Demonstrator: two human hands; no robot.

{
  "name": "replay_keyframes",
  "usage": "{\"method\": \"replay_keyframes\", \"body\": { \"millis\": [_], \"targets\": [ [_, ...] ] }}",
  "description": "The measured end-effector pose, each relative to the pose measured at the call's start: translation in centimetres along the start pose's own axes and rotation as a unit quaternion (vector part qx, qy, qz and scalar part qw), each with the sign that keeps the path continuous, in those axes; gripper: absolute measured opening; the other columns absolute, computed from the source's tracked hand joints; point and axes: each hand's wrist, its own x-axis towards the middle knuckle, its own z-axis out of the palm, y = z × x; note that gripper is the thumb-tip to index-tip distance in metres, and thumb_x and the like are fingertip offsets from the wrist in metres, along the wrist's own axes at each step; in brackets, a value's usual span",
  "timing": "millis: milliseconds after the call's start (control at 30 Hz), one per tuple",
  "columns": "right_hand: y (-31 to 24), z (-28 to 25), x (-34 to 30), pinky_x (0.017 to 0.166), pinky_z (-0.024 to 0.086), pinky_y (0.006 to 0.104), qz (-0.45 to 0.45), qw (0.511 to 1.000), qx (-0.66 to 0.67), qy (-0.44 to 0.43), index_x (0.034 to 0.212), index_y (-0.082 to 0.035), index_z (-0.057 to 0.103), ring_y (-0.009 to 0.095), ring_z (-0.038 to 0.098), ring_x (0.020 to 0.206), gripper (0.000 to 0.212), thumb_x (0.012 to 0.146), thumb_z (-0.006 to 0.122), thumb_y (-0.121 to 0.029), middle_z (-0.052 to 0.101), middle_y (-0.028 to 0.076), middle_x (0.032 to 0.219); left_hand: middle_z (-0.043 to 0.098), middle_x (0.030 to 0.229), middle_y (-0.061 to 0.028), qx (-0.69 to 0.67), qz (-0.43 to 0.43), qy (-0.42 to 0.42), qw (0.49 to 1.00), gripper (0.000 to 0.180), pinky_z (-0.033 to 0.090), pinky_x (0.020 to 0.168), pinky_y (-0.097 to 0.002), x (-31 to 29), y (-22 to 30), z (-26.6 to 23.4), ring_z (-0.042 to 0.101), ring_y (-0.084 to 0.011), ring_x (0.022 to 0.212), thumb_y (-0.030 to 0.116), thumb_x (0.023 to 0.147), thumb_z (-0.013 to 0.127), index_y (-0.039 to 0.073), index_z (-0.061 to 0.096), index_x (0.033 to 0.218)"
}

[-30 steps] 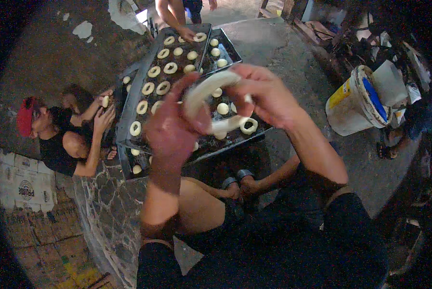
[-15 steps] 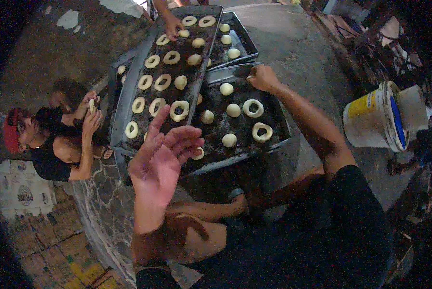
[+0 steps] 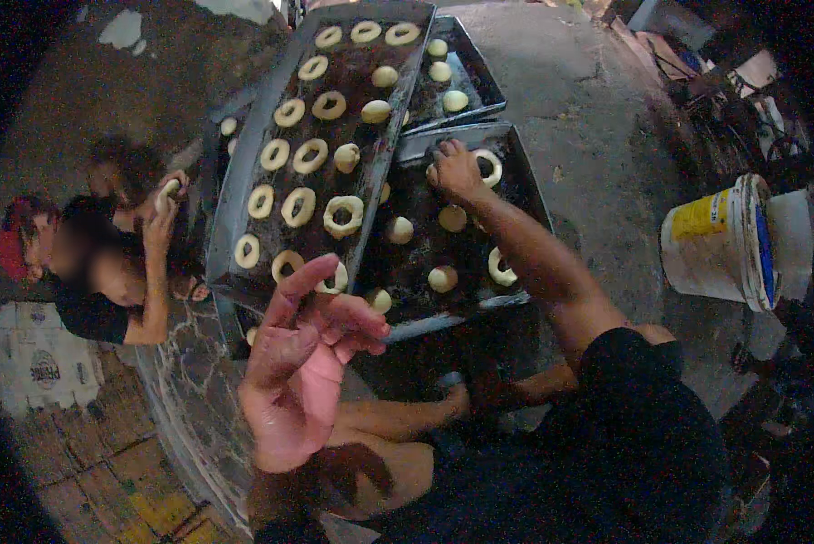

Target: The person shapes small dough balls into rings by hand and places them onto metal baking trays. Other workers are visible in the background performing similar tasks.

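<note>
My left hand [image 3: 302, 367] is raised palm up over the near end of the trays. Its fingers are apart and loosely bent, with nothing in them. Over the right-hand baking tray [image 3: 420, 256], my right hand [image 3: 455, 170] curls its fingers down around a dough ball that the hand hides. Beside it lies a dough ring [image 3: 487, 169]. Other dough balls [image 3: 400, 229] and another ring [image 3: 502, 267] sit on this tray. A long dark tray [image 3: 349, 56] overlaps it on the left, holding several dough rings [image 3: 310, 156] and some unshaped balls [image 3: 376, 111].
A third tray [image 3: 472, 80] with dough balls lies behind. At the left, another person [image 3: 121, 272] in a red cap holds dough in both hands. A white bucket [image 3: 708, 234] with a yellow label stands at right. Flattened cardboard [image 3: 107, 462] covers the floor at lower left.
My right hand has moved left and nearer, from the tray's far edge onto a dough ball. Another person's hand has left the long tray's far end, where a ring now shows.
</note>
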Motion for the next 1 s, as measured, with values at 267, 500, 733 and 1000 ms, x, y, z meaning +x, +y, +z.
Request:
{"method": "replay_keyframes", "body": {
  "millis": [267, 500, 733, 1000],
  "targets": [
    [-8.5, -11.8, -3.6, 0.077, 0.043, 0.0454, 0.110, 0.978, 0.144, -0.102, 0.109, -0.011, 0.056, 0.031, 0.056, 0.097, 0.031, 0.083, 0.069, -0.020, 0.062, 0.008, 0.095, 0.069, 0.105, -0.0131, 0.265, 0.011, 0.000, 0.964, 0.046, 0.055, 0.077, -0.0308, 1.1, -1.2, 0.1, 0.065, -0.0194, 0.098, 0.018, 0.090, 0.066, -0.002, 0.055, 0.130],
    [-14.6, -33.1, -8.8, 0.066, 0.050, 0.0301, 0.124, 0.786, 0.605, 0.027, 0.127, -0.008, 0.055, 0.012, 0.060, 0.072, 0.042, 0.088, 0.071, -0.012, 0.063, 0.004, 0.078, 0.065, 0.118, -0.0126, 0.285, -0.040, -0.080, 0.954, 0.056, 0.059, 0.072, -0.0297, 1.8, -4.0, 2.2, 0.066, -0.0193, 0.101, 0.009, 0.086, 0.073, -0.004, 0.051, 0.136],
    [-16.3, -41.0, -11.0, 0.068, 0.052, 0.0296, 0.176, 0.807, 0.552, 0.114, 0.129, -0.011, 0.054, 0.013, 0.063, 0.075, 0.057, 0.078, 0.080, -0.008, 0.066, 0.005, 0.083, 0.067, 0.112, -0.0122, 0.216, 0.005, -0.146, 0.965, 0.039, 0.059, 0.080, -0.0319, -0.4, -5.5, 5.4, 0.069, -0.0188, 0.091, 0.000, 0.084, 0.070, -0.003, 0.059, 0.121],
    [-15.3, -42.9, -13.4, 0.078, 0.049, 0.0266, 0.143, 0.859, 0.488, 0.057, 0.142, -0.010, 0.050, 0.010, 0.058, 0.082, 0.072, 0.074, 0.071, 0.002, 0.061, 0.001, 0.094, 0.070, 0.099, -0.0100, 0.280, 0.229, -0.050, 0.931, 0.034, 0.055, 0.077, -0.0266, -3.0, -6.6, 7.3, 0.068, -0.0148, 0.088, 0.001, 0.083, 0.072, 0.002, 0.062, 0.116]
  ]
}}
